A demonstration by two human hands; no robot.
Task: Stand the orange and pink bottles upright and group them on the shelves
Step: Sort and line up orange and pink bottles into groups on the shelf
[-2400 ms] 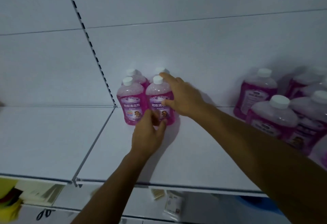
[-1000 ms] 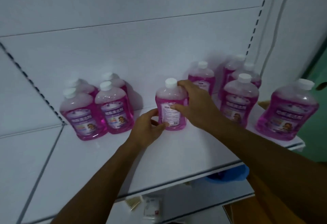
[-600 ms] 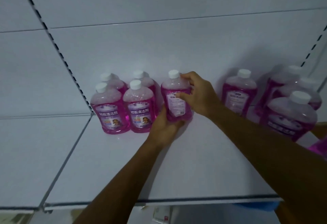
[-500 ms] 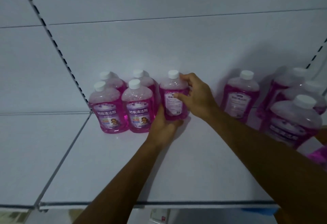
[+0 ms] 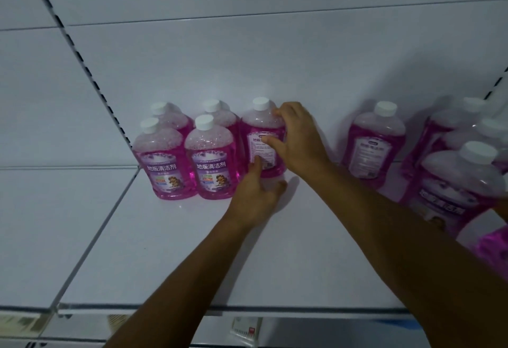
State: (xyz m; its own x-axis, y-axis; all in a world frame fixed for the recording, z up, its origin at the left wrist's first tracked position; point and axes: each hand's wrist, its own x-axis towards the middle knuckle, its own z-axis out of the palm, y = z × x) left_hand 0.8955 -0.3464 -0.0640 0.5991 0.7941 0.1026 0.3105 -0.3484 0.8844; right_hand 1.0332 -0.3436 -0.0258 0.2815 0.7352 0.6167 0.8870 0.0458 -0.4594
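Grouping step in hand: fifth pink bottle [image 5: 262, 139] upright on the shelf [image 5: 192, 251], touching the right side of the four-bottle cluster [image 5: 187, 152], back label facing out. Right hand [image 5: 299, 141] curled round its shoulder and label; left hand [image 5: 255, 193] gripping its base. Judged next: turn the label to match, settle flush, release, then reach for the lone bottle [image 5: 373, 144], well apart to the right of the cluster.
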